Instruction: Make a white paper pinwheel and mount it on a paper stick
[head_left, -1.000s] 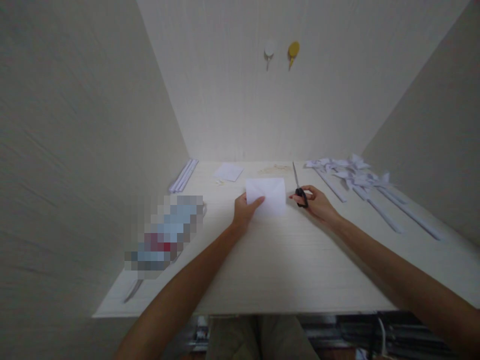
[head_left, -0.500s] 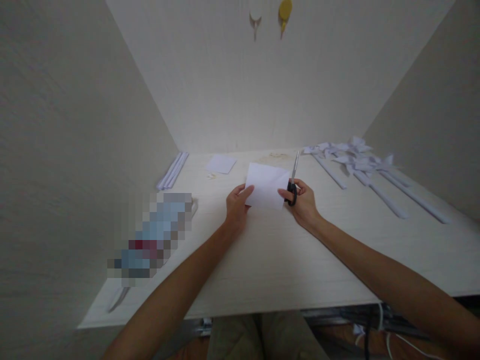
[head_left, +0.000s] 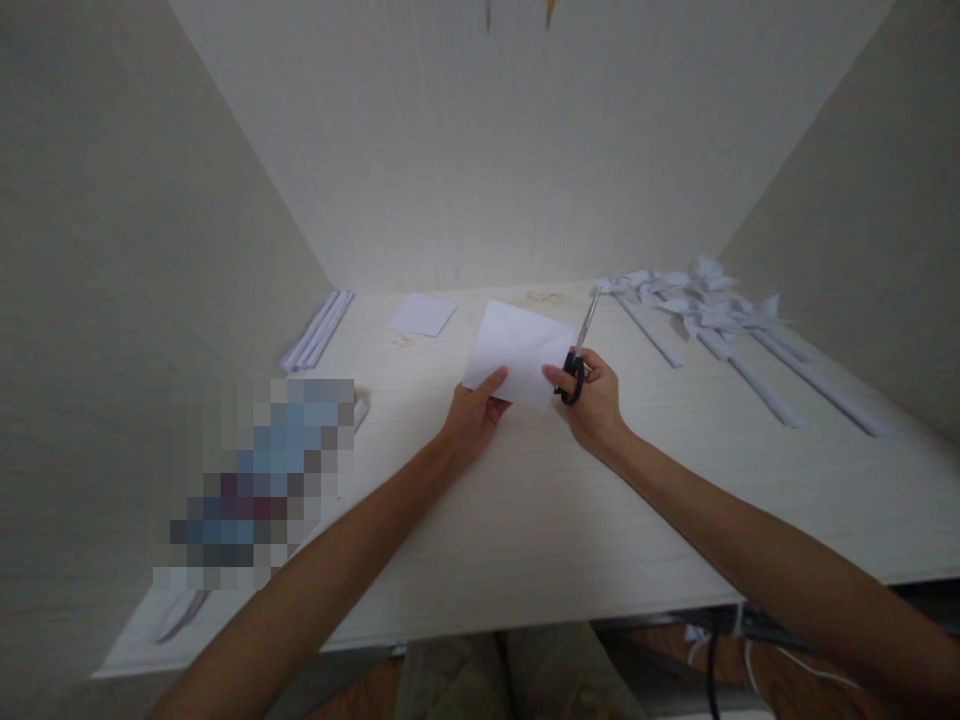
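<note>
White paper square (head_left: 517, 345) is between the two hands, up off the middle of the bench (head_left: 480, 560) as far as I can tell. Left hand (head_left: 472, 415) is on its near left corner, right hand (head_left: 596, 400) at its right edge.

Vs a second ago: left grip has gone from the left edge round to the near edge, the square now sits skewed instead of straight, and the right hand — then well clear of the paper — has closed in on it.

Left hand: pinching the square, thumb on top, fingers under. Right hand: curled round the black-handled scissors (head_left: 573, 368), thumb on the paper's edge; whether any fingertips back it from behind is hidden. Blades point away from the person and look closed.

Around them, left to right: pixelated item (head_left: 277, 450) near the left wall, bundle of rolled paper sticks (head_left: 318, 331) beyond it, small scraps (head_left: 403, 341) just beside a second paper square (head_left: 424, 314) lying flat, then folded paper pinwheels (head_left: 712, 310) piled at far right — sticks toward the person.
</note>
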